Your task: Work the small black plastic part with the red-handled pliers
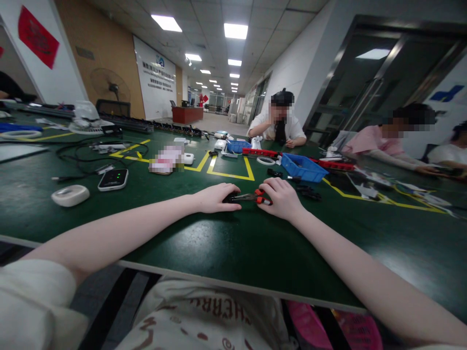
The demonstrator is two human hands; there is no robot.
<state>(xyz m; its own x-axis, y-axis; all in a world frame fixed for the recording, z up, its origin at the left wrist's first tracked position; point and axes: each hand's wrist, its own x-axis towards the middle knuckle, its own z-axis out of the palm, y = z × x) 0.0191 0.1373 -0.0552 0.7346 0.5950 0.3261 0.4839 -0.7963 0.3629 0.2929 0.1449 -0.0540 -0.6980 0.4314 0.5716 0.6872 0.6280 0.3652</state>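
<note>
left hand [214,198], right hand [281,198] on pliers [251,197] (red-handled)

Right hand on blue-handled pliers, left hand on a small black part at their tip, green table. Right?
No: the handles are red, not blue. The head view shows the right hand on the pliers, left hand on the small black part at their tip, green table.

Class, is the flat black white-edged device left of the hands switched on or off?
On: the flat black white-edged device shows small green lights glowing.
</note>
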